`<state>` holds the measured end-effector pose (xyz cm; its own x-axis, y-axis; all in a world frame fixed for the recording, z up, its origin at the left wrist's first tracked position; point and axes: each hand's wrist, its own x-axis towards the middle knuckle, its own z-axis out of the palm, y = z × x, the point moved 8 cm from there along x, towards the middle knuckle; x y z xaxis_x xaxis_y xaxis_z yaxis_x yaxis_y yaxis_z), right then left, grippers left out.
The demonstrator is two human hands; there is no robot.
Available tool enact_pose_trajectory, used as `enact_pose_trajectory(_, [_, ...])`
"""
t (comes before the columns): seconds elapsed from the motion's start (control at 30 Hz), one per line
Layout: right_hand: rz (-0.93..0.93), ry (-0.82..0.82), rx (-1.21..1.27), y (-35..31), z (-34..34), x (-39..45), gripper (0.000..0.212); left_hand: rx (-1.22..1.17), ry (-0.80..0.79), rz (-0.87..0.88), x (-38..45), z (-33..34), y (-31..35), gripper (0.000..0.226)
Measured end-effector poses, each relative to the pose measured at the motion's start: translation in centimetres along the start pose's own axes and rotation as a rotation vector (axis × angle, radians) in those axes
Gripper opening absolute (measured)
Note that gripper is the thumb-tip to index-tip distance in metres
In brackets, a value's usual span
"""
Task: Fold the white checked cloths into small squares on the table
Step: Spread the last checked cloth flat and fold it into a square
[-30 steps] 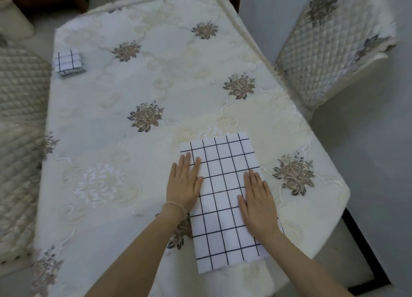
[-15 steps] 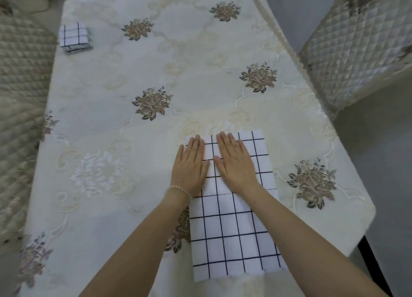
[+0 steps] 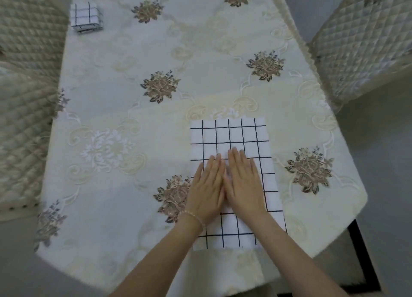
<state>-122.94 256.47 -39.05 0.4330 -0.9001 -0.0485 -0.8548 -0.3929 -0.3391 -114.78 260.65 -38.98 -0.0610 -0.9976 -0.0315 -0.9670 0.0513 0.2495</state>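
Observation:
A white checked cloth (image 3: 231, 134) lies flat as a long rectangle near the table's front edge, its near end reaching the edge. My left hand (image 3: 207, 189) and my right hand (image 3: 244, 183) press flat on its middle, side by side and touching, fingers straight and pointing away from me. A bead bracelet sits on my left wrist. A second checked cloth (image 3: 86, 17), folded into a small thick square, rests at the far left corner of the table.
The table (image 3: 138, 123) wears a cream cloth with embroidered flowers. Quilted chairs stand at the left (image 3: 24, 85) and at the far right (image 3: 361, 42). Grey floor shows to the right and in front.
Both hands slid back toward me along the cloth, from its far end to its middle, staying flat and close together. The camera tilted slightly.

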Motion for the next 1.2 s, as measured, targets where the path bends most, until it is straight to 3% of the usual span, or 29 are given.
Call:
enact_pose_trajectory(0.1, [-0.026, -0.032, -0.032, 1.0, 1.9, -3.1, 0.059, 0.004, -0.022, -0.026, -2.9, 1.6, -0.6, 0.057])
enact_pose_trajectory(0.27, [0.132, -0.001, -0.050, 8.4, -0.7, -6.1, 0.063, 0.035, -0.033, -0.095, -5.1, 0.9, -3.5, 0.060])
enact_pose_trajectory(0.47, [0.160, -0.043, -0.053, 8.8, -1.2, -6.6, 0.064, 0.110, -0.071, -0.088, -5.3, -0.2, -3.2, 0.060])
enact_pose_trajectory(0.53, [0.168, -0.063, -0.052, 8.8, -1.2, -6.7, 0.065, 0.112, -0.041, 0.024, -6.5, -1.5, -2.4, 0.053])
enact_pose_trajectory(0.67, [0.159, -0.063, -0.057, 8.8, -1.1, -6.5, 0.068, 0.061, 0.111, 0.481, -11.4, -3.7, 0.1, 0.018])
enact_pose_trajectory(0.87, [0.136, -0.063, -0.080, 8.7, -1.0, -6.5, 0.070, 0.150, 0.140, 0.566, -14.3, -3.4, -0.6, 0.026])
enact_pose_trajectory(0.97, [0.133, -0.080, -0.096, 8.9, -0.8, -6.6, 0.071, 0.112, 0.143, 0.620, -14.3, -3.2, 0.1, 0.018])
enact_pose_trajectory(1.1, [0.139, -0.100, -0.040, 8.5, -1.8, -6.4, 0.074, 0.038, 0.127, 0.563, -14.0, -2.7, -0.5, 0.017])
enact_pose_trajectory(1.2, [0.042, -0.113, 0.224, 6.6, -4.3, -7.3, 0.066, -0.201, 0.168, 0.318, -12.9, -4.7, -1.6, 0.014])
